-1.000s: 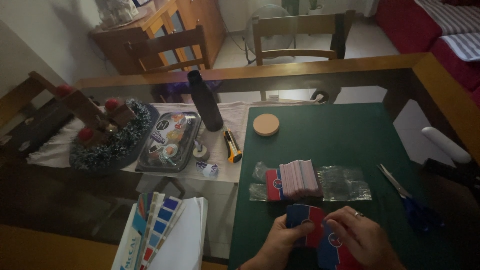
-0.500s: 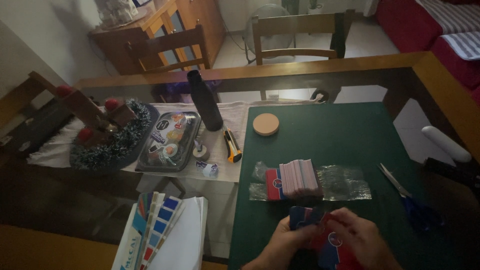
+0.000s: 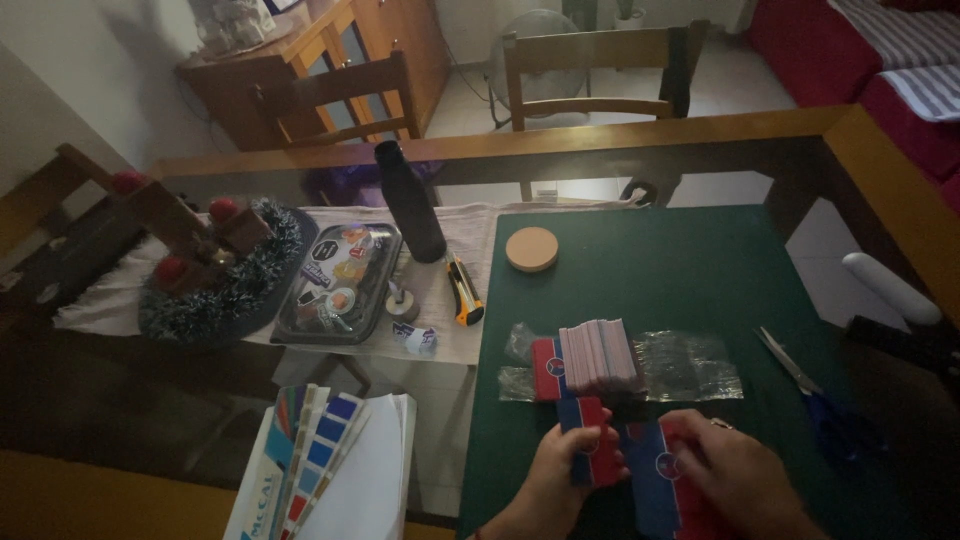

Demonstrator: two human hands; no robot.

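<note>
My left hand (image 3: 560, 480) grips a small stack of red-and-blue backed playing cards (image 3: 588, 442) near the front edge of the green mat (image 3: 690, 280). My right hand (image 3: 735, 480), with a ring on one finger, holds another bunch of the same cards (image 3: 655, 480) beside it. Just beyond both hands a card deck (image 3: 590, 357) stands on its edge on clear plastic wrapping (image 3: 690, 365).
Blue-handled scissors (image 3: 810, 395) lie to the right on the mat. A round cork coaster (image 3: 531, 249), a yellow utility knife (image 3: 462, 292), a dark bottle (image 3: 409, 200), a tray of small items (image 3: 340, 285), a tinsel wreath (image 3: 215, 275) and colour swatches (image 3: 310, 460) sit to the left.
The cards held together a second ago are now split into two bunches, one in each hand. My hands have drawn slightly apart.
</note>
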